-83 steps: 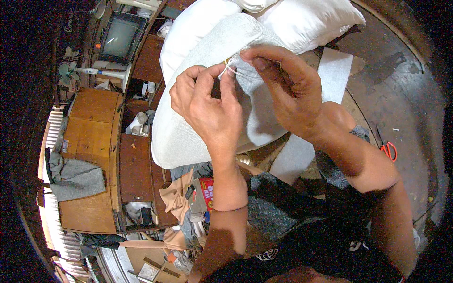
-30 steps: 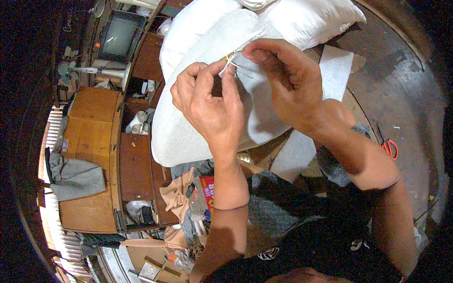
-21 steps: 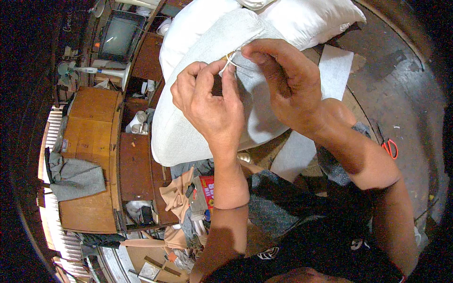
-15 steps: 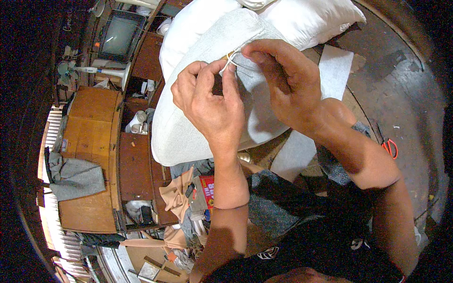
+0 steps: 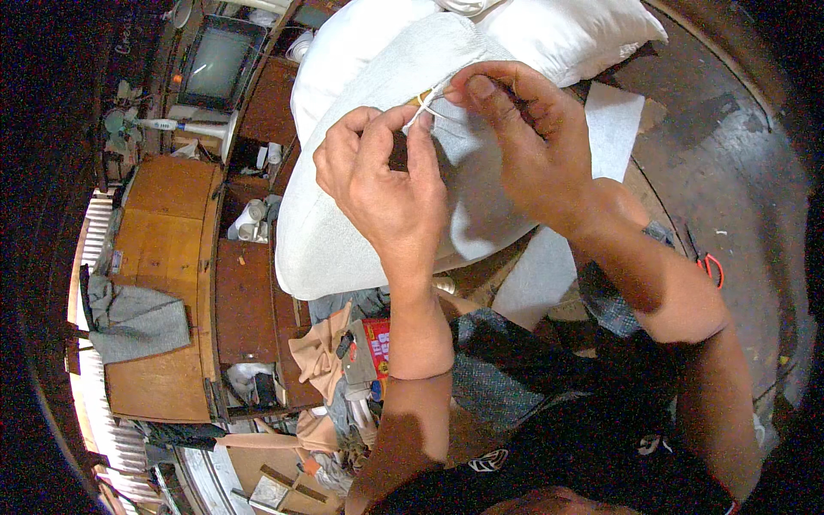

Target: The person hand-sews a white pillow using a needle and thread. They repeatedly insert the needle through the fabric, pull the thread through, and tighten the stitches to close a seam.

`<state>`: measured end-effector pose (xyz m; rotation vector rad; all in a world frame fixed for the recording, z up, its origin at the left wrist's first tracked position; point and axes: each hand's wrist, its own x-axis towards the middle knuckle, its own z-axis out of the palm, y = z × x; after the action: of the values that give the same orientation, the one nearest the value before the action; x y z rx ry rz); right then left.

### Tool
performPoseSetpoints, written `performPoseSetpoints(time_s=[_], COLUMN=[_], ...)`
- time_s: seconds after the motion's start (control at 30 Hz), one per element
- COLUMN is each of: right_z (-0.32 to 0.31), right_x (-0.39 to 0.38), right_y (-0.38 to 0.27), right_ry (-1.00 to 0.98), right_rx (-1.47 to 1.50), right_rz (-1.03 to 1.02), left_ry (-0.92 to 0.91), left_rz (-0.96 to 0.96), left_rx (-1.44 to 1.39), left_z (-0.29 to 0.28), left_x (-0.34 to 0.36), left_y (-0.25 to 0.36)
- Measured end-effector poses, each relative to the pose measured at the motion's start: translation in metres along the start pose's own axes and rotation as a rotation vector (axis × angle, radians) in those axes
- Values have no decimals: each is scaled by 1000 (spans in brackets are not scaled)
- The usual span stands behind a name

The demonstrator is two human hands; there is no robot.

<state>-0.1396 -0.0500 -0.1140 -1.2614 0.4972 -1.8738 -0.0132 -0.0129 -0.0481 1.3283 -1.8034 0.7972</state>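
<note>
Both hands work over a large pale grey-white cloth cushion (image 5: 335, 245) in front of me. A thin white cord (image 5: 432, 97) runs between them, with a crossing or loop close to my left fingertips; whether it is knotted I cannot tell. My left hand (image 5: 382, 189) pinches the cord between thumb and forefinger. To its right and slightly higher, my right hand (image 5: 541, 142) has its thumb and forefinger pressed together on the cord's other part. A small yellow bit shows beside the cord; its kind is unclear.
White pillows (image 5: 575, 39) lie behind the cushion. Red-handled scissors (image 5: 711, 269) rest on the floor at right, and a white cloth piece (image 5: 614, 129) lies nearer. A wooden cabinet (image 5: 167, 249) with a grey cloth (image 5: 142, 322) stands at left. A fan (image 5: 120, 124) is beyond it.
My right hand has turned and drawn slightly up and right, so its thumb now shows. The cord's open loop has become tighter and straighter. My left hand has barely moved.
</note>
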Motion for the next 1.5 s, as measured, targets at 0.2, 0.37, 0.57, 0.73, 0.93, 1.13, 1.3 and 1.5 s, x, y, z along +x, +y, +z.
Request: performPoseSetpoints(time_s=[0.2, 0.37, 0.57, 0.73, 0.93, 1.13, 1.3, 1.5], right_z=[-6, -6, -11, -12, -9, -13, -6, -5], right_x=[7, 11, 12, 15, 14, 17, 14, 11], right_y=[4, 6, 6, 6, 7, 7, 6, 18], right_ry=[-29, -15, -137, -188, -55, -123, -56, -94], right_rx=[148, 369, 492, 496, 564, 604, 530, 317], right_rz=[144, 280, 363, 425, 510, 631, 632, 421], left_ry=[-4, -29, -51, -41, -63, -37, 63, 251], left_rz=[7, -1, -23, -20, -82, -106, -164, -177], left_rx=[-11, -21, -15, -41, -124, -130, -281, -345], left_z=[2, -2, -3, -4, -4, -7, -5, -10], left_x=[0, 0, 1, 0, 1, -2, -3, -1], left_y=[-1, 0, 2, -3, -4, -4, 1, -7])
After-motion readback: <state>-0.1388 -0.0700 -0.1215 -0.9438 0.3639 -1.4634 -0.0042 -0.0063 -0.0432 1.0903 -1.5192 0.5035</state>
